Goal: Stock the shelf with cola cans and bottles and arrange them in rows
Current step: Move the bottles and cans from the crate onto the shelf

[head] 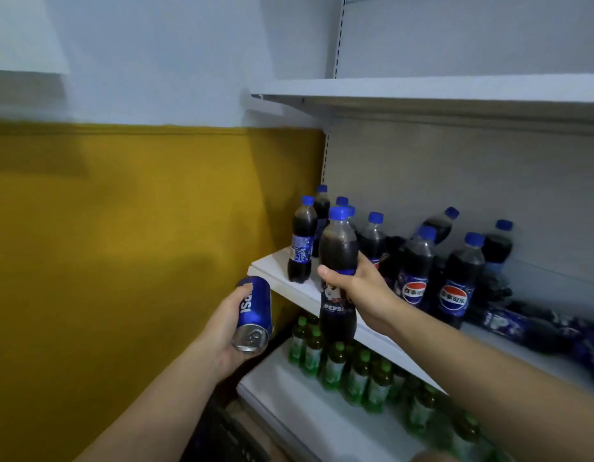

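The cola bottle (339,241) is upright just in front of the shelf (272,265) edge, the right hand (362,288) fingers wrapped round its middle, while at its 8 o'clock the left hand (222,335) grasps a tilted cola can (255,305), with other cola bottles (415,261) at 3 o'clock and green bottles (355,378) at 6 o'clock.

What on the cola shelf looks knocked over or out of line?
At the shelf's right end, a blue-labelled bottle lies on its side while the others stand. Behind the front row, a back bottle leans with its cap tipped right instead of standing upright.
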Demonstrator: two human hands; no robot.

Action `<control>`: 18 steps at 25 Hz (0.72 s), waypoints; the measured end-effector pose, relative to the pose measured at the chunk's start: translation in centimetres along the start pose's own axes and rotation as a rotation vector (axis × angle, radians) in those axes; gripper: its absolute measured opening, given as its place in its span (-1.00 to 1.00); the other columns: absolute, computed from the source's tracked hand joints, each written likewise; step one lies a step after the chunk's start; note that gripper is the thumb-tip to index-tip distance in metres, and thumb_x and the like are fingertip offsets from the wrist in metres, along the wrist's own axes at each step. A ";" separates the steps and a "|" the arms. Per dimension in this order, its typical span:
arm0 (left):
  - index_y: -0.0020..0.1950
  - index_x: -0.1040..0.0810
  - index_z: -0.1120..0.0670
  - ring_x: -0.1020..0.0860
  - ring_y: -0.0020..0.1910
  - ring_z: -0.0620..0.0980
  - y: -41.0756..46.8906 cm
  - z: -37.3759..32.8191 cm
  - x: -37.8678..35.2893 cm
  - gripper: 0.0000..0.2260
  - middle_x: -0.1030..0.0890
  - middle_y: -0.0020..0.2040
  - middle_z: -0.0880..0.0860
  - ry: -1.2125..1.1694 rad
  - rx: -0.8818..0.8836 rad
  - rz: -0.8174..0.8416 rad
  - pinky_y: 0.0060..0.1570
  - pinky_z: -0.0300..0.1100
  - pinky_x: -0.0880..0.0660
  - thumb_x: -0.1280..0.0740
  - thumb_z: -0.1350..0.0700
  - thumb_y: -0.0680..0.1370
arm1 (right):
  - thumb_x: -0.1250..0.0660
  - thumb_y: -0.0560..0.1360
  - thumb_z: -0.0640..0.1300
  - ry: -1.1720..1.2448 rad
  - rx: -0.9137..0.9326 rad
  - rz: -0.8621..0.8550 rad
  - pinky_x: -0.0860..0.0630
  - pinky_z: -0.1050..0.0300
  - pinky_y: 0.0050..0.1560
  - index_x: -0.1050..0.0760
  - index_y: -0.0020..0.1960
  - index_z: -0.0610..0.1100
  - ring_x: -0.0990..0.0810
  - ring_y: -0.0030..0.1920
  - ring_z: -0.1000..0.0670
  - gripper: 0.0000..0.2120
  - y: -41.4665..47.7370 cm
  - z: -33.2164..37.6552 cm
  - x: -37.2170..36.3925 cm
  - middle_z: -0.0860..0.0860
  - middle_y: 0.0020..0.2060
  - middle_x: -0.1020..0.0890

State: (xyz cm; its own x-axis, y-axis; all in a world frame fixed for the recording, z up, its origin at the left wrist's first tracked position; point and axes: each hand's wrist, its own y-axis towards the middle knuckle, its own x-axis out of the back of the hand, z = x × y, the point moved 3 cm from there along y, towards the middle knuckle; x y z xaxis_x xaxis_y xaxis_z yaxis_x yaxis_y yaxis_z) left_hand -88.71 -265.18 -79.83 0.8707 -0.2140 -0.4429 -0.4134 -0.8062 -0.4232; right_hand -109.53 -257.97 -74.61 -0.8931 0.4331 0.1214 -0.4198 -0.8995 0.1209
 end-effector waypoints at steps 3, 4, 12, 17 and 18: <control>0.15 -0.54 0.14 -0.59 -0.26 0.15 4.9 -3.8 1.4 -0.65 -0.64 -0.15 0.20 0.027 -0.034 -0.042 -0.18 -0.05 -0.51 -0.42 -0.09 0.53 | -0.58 0.40 -0.16 -0.112 -0.013 0.026 -0.49 0.13 0.11 -0.46 0.32 -0.04 -0.59 0.15 0.05 -0.45 7.6 -0.9 -5.3 0.06 0.10 -0.63; 0.15 -0.54 0.14 -0.59 -0.26 0.14 6.7 -5.0 1.9 -0.65 -0.64 -0.15 0.19 0.030 -0.042 -0.056 -0.18 -0.05 -0.51 -0.42 -0.09 0.53 | -0.60 0.39 -0.14 -0.149 0.000 0.001 -0.49 0.09 0.13 -0.46 0.31 -0.04 -0.58 0.14 0.04 -0.44 10.4 -1.1 -7.2 0.06 0.10 -0.62; 0.19 -0.53 0.16 -0.62 -0.20 0.18 15.7 -8.3 4.6 -0.60 -0.67 -0.09 0.24 0.108 -0.033 -0.104 -0.24 -0.04 -0.57 -0.44 -0.10 0.53 | -0.53 0.45 -0.08 -0.317 -0.023 -0.238 -0.47 -0.20 0.31 -0.25 0.43 -0.06 -0.53 0.31 -0.19 -0.33 25.7 -4.3 -14.7 -0.10 0.28 -0.54; 0.18 -0.56 0.18 -0.63 -0.21 0.18 16.8 -8.0 5.9 -0.60 -0.69 -0.16 0.22 0.118 -0.031 -0.105 -0.19 -0.01 -0.57 -0.43 -0.10 0.53 | -0.48 0.51 -0.09 -0.253 -0.084 -0.370 -0.52 -0.18 0.19 -0.14 0.53 -0.05 -0.56 0.28 -0.21 -0.27 26.5 -5.0 -13.7 -0.14 0.29 -0.54; 0.18 -0.56 0.18 -0.63 -0.22 0.18 16.6 -8.0 6.0 -0.60 -0.69 -0.17 0.22 0.123 -0.032 -0.104 -0.19 -0.01 -0.57 -0.43 -0.10 0.53 | -0.47 0.51 -0.11 -0.254 -0.091 -0.385 -0.52 -0.19 0.19 -0.10 0.55 -0.05 -0.57 0.28 -0.22 -0.25 26.4 -5.0 -13.6 -0.14 0.29 -0.55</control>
State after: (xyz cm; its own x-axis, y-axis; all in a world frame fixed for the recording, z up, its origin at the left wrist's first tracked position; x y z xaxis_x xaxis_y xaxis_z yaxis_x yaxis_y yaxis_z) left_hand -88.21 -284.25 -83.17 0.9353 -0.1928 -0.2968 -0.3123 -0.8444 -0.4354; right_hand -109.22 -287.89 -77.98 -0.6064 0.7267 0.3228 -0.7356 -0.6668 0.1193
